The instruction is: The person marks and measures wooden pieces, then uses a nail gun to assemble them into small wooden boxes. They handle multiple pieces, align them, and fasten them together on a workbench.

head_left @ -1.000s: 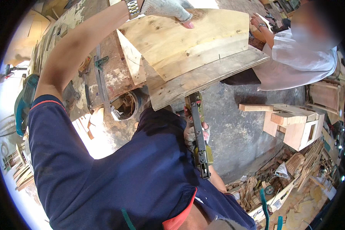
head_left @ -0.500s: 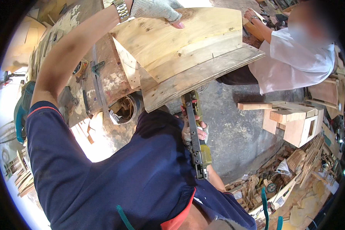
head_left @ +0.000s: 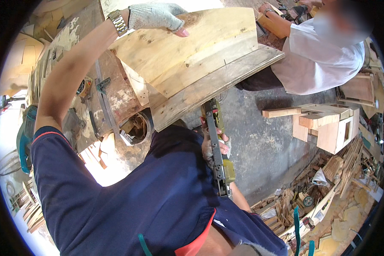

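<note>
- Left hand in a grey knitted glove, fingers spread and pressed flat on the upper face of the wooden panel assembly, near its top edge; metal wristwatch on the wrist just behind the glove.
- Right hand closed around the body of a yellow-green pneumatic nail gun, held below the lower edge of the wooden panel assembly, nose pointing up at the thick lower board.
- Wooden panel assembly tilted, made of pale planks joined at an angle, raised over the worn wooden tabletop and overhanging its right edge.
- Tabletop scuffed and stained, with a metal clamp bar lying along it and a round hole near its lower corner.
- Teal power tool beyond the left edge of the tabletop, low at the left.
- Dark blue shirt filling the lower middle.
- Another person in a white shirt crouched on the concrete floor at the upper right, well apart from the nail gun.
- Small pale wooden box on the floor at the right, with a heap of wood offcuts beneath it toward the lower right.
</note>
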`<state>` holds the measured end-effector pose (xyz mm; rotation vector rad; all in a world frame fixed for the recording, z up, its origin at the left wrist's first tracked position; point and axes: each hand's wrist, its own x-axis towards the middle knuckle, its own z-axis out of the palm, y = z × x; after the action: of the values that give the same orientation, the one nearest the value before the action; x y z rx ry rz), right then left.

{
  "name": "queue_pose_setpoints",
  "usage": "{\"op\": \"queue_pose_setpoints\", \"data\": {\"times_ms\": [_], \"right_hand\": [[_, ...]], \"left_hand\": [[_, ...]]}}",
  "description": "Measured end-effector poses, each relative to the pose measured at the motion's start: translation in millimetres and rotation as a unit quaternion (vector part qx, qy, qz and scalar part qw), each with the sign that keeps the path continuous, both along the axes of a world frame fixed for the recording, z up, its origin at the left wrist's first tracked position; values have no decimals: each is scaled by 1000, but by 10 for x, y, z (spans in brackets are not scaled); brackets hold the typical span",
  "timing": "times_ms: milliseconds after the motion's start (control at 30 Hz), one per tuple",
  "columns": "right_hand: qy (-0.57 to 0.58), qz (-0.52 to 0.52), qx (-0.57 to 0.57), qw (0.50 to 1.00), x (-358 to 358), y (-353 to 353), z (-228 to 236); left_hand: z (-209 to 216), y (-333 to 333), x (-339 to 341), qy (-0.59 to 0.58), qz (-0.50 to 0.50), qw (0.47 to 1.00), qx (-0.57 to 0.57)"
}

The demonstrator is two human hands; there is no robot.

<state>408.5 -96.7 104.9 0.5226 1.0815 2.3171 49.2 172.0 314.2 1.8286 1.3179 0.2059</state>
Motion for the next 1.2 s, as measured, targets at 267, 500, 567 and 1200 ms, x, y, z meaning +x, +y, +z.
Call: {"op": "queue_pose_setpoints", "data": {"times_ms": [267,500,567,1200], "right_hand": [[-26,-18,2,1000,67,126,14],[-26,-34,-48,998,40,168,51],[-23,-48,-43,998,51,145,-34],[-50,-73,21,996,399,331,-115]], "left_hand": [[-28,-43,38,37,11,999,-28],[-134,-110,-8,-62,65,996,-10],[-69,-131,22,-21,55,998,4],[80,-170,204,51,-10,994,-96]]}}
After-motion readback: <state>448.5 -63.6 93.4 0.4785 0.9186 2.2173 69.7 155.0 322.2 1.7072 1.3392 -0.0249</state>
